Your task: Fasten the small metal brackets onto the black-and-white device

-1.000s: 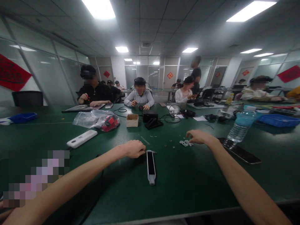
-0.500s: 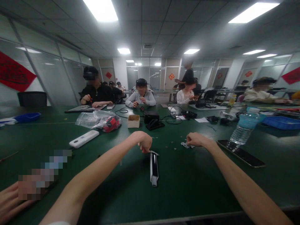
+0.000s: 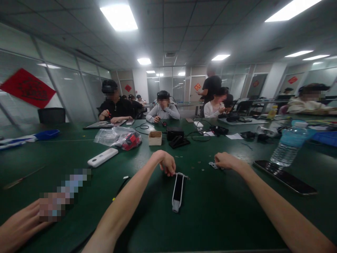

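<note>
My left hand (image 3: 166,162) is curled over the far end of a long white device with a black face (image 3: 178,192) that lies on the green table (image 3: 216,207); its fingers pinch something small I cannot make out at that end. My right hand (image 3: 226,160) rests further right with its fingers closed on small white metal pieces (image 3: 213,164). Tiny loose parts (image 3: 197,168) are scattered between the two hands.
A phone (image 3: 284,176) and a water bottle (image 3: 289,147) lie to the right. A white remote-like unit (image 3: 102,157), a plastic bag with red parts (image 3: 119,136), a small box (image 3: 155,137) and a black charger (image 3: 177,137) sit ahead. Another person's hand (image 3: 18,225) is at lower left. Several people sit opposite.
My left hand has lifted and turned wrist-up over the device's far end. The view has swung left, so everything shifted right. Another person's hand has come in at lower left.
</note>
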Demonstrator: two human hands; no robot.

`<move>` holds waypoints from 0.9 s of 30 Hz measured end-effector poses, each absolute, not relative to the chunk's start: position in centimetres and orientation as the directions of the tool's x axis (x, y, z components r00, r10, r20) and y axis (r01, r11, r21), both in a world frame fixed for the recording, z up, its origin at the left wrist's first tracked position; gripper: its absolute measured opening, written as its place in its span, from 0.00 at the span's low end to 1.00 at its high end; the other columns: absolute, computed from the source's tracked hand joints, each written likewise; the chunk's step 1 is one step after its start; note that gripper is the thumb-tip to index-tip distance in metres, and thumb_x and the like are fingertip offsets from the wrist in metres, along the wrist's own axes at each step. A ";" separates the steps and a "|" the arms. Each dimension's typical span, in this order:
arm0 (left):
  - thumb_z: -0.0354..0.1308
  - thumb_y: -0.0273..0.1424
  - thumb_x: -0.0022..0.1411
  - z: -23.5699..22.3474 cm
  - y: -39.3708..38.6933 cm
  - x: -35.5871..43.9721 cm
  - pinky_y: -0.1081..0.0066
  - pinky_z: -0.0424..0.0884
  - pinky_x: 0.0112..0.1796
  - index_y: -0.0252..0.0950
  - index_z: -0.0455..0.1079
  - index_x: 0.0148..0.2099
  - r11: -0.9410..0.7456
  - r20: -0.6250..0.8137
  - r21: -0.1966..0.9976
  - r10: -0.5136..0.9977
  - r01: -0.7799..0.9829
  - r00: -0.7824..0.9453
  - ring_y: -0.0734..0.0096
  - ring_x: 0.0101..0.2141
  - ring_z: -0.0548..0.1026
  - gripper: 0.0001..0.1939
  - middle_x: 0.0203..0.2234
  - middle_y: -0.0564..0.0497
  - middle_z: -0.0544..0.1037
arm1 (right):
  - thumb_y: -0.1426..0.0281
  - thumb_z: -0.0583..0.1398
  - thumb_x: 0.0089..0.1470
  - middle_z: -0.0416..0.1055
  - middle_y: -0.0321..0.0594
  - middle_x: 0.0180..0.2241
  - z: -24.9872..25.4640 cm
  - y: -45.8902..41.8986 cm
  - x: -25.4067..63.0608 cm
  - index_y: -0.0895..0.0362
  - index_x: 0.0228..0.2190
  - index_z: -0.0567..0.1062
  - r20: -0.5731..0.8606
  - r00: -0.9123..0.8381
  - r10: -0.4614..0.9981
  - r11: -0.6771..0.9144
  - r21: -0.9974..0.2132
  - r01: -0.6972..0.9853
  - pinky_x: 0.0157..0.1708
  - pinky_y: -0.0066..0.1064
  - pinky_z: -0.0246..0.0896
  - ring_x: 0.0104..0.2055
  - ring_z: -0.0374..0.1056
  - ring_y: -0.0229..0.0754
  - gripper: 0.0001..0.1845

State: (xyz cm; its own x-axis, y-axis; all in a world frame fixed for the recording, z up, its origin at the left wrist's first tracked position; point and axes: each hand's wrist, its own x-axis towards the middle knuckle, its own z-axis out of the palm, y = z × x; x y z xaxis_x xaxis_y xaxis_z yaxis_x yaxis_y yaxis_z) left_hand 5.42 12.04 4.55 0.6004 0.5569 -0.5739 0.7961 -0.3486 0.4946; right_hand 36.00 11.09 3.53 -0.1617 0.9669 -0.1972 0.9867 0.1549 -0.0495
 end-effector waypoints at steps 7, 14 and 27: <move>0.59 0.32 0.57 4.6 10.4 4.1 0.74 0.66 0.27 0.39 0.75 0.30 -0.371 -0.542 0.532 0.541 0.761 0.643 0.73 0.24 0.70 0.06 0.23 0.53 0.77 | 0.74 0.59 0.48 0.74 0.48 0.34 3.4 10.9 35.7 0.60 0.29 0.76 -0.190 -0.167 0.967 0.160 -0.051 0.986 0.30 0.29 0.57 0.36 0.70 0.46 0.05; 0.58 0.36 0.57 4.4 9.9 3.7 0.77 0.62 0.24 0.38 0.74 0.29 -0.424 -0.485 0.562 0.526 0.710 0.698 0.74 0.23 0.68 0.09 0.22 0.53 0.75 | 0.73 0.58 0.50 0.70 0.52 0.39 4.7 9.2 34.0 0.61 0.35 0.73 -0.093 -0.209 0.973 0.208 -0.024 0.978 0.34 0.31 0.58 0.41 0.67 0.49 0.09; 0.58 0.40 0.55 4.4 9.4 3.2 0.73 0.63 0.28 0.41 0.74 0.28 -0.481 -0.449 0.572 0.494 0.664 0.745 0.70 0.26 0.68 0.10 0.22 0.54 0.75 | 0.69 0.56 0.53 0.71 0.39 0.35 3.2 4.9 27.2 0.57 0.35 0.75 -0.057 -0.713 0.699 0.655 -0.349 0.670 0.36 0.28 0.60 0.36 0.66 0.39 0.10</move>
